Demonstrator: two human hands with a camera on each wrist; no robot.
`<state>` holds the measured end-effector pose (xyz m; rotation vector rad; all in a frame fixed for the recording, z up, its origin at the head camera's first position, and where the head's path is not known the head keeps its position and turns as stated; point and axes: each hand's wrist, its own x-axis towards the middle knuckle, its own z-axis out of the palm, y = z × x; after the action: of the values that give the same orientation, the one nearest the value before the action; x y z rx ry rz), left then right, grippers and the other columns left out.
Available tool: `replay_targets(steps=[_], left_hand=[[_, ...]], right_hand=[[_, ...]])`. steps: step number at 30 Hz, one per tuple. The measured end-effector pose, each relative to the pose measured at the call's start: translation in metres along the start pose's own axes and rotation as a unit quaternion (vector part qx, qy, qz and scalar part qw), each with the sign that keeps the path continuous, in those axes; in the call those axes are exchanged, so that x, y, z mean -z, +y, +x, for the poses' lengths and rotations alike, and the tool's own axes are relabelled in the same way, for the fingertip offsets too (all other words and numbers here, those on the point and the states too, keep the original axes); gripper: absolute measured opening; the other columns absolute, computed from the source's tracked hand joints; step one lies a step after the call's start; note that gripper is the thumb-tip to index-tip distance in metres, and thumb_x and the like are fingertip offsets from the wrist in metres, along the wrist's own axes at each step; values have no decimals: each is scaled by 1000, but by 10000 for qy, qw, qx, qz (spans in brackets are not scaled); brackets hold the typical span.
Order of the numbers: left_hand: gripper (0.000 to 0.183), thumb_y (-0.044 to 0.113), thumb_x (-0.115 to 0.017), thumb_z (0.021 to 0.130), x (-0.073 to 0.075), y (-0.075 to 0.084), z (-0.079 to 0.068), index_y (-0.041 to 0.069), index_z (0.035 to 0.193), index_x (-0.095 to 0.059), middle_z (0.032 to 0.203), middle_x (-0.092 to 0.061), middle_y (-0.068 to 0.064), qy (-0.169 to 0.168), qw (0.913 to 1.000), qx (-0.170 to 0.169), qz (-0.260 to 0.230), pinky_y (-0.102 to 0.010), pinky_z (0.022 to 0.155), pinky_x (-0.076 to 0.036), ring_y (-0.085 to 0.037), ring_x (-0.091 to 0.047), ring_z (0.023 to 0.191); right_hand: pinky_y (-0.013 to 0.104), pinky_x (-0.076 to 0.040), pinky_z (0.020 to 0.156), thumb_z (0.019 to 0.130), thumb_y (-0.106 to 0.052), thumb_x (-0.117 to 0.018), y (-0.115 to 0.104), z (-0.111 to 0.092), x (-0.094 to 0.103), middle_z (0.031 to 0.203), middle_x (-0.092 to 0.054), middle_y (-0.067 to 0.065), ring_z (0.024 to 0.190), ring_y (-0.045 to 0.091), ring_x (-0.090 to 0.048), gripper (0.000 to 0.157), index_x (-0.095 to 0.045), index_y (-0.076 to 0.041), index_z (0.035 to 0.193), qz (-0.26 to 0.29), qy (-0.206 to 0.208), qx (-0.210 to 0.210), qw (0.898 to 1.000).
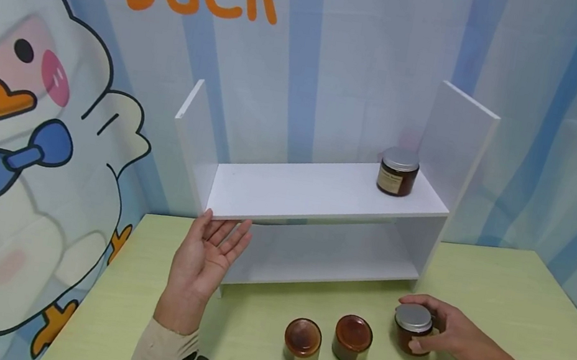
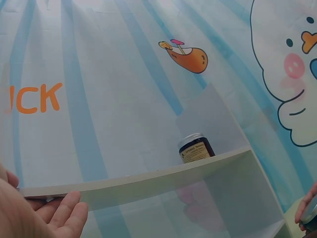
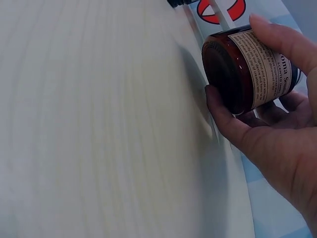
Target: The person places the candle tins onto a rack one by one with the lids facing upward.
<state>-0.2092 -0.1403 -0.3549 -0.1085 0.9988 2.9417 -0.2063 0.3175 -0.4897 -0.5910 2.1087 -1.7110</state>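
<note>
Jar (image 1: 411, 325) pinched by thumb and fingers of the right hand (image 1: 458, 338)
Likely slick, fragile glass; best held round its sides. Left hand (image 1: 203, 270): fingers loosely extended under the shelf (image 1: 309, 189).

Head cam is looking forward and down from above the table (image 1: 503, 293), framing the whole shelf unit (image 1: 292, 190). Left wrist cam is sitting close at the left hand (image 2: 44, 213), facing the backdrop (image 2: 138, 104). Right wrist cam is viewing the right hand (image 3: 285, 146) close-up, rolled sideways; head view is sharing its held jar (image 3: 260, 69).
</note>
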Motion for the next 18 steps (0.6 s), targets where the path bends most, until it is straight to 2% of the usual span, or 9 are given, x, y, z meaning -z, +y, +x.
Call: replay_targets(steps=[8,18], left_hand=[[45,34,-44,110,0,0,0,8,147,-40,126,-61,-9,-2,10000,19,-30,-41,108,-51,-27,-67,116],[44,34,-44,111,0,0,0,7,146,-40,126,-62,-9,-13,10000,28,-44,-40,108,-51,-27,-67,115]], right_hand=[[24,-51,94,92,-1,-71,-5,-2,-2,137,-56,15,118,14,-59,64,-40,3,149,-76,119,-132,9998],[26,-53,94,99,-4,-62,-9,-2,-3,139,-51,16,119,14,-57,61,-33,6,152,9,-38,-202,9998]])
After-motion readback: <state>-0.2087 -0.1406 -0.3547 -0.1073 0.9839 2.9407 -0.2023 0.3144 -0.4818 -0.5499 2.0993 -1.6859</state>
